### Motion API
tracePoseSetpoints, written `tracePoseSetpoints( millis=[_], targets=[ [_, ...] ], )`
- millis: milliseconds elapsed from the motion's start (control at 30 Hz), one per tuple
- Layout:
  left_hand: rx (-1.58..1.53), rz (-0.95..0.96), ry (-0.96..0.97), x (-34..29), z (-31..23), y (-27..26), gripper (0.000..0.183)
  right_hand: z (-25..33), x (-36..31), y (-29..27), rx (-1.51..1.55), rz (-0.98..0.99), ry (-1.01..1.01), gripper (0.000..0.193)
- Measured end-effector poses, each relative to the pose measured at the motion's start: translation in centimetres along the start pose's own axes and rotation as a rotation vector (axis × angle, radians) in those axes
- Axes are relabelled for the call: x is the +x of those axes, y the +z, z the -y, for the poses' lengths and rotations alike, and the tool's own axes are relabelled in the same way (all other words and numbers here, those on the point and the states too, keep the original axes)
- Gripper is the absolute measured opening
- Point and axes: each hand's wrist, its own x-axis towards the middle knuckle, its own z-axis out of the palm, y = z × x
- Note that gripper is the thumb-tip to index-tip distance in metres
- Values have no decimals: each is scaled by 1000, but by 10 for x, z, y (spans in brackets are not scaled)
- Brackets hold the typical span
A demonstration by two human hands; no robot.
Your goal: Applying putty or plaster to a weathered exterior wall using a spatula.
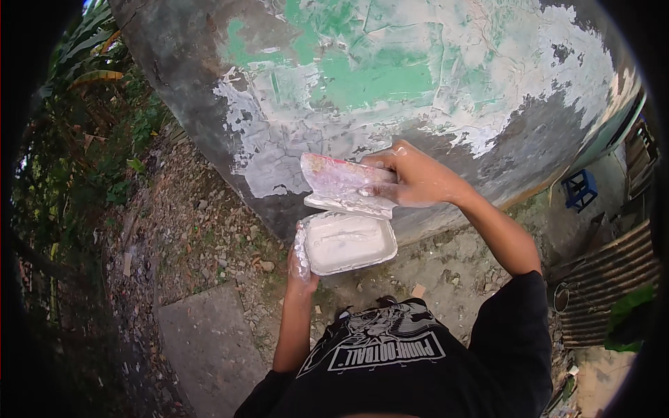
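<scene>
My left hand (301,261), smeared with white, grips the left side of a white rectangular tub (353,267). Smooth white paste (348,240) lies inside it. In my right hand (421,180) is a wide, flat scraper (334,177), pinkish and streaked with white, its lower edge thick with paste. That edge is just above the tub's far rim; whether they touch I cannot tell. My right fingers are closed around the scraper, some hidden behind it. Beyond both hands stands a wall (390,90) with green paint, white paste patches and bare grey areas.
Stony ground (195,230) runs along the wall's left side, with green plants (83,104) farther left. A grey concrete slab (209,331) lies at lower left. To the right are a small blue stool (580,189) and a corrugated sheet (606,279).
</scene>
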Motion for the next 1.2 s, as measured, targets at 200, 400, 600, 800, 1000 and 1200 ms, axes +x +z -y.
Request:
tracePoseSetpoints(
  millis=[200, 400, 600, 800, 1000, 1200],
  targets=[
    [-42, -13, 4, 1, 11, 23, 52, -21, -28, 57, -368, 41, 13, 34],
    [-51, -35, 48, 7, 45, 21, 50, -26, -49, 81, -505, 96, 3, 37],
    [-156, -109, 61, 2, 61, 34, 47, -35, -73, 77, -381, 186, -11, 36],
    [-135, -144, 86, -13, 72, 34, 47, -43, -67, 62, -256, 78, -40, 39],
    [-160, -81, 153, -18, 79, 21, 47, -39, -80, 102, -469, 12, -169, 31],
    [-121, -188, 51, -17, 67, 10, 49, -32, -89, 107, -303, 158, -25, 27]
  ],
)
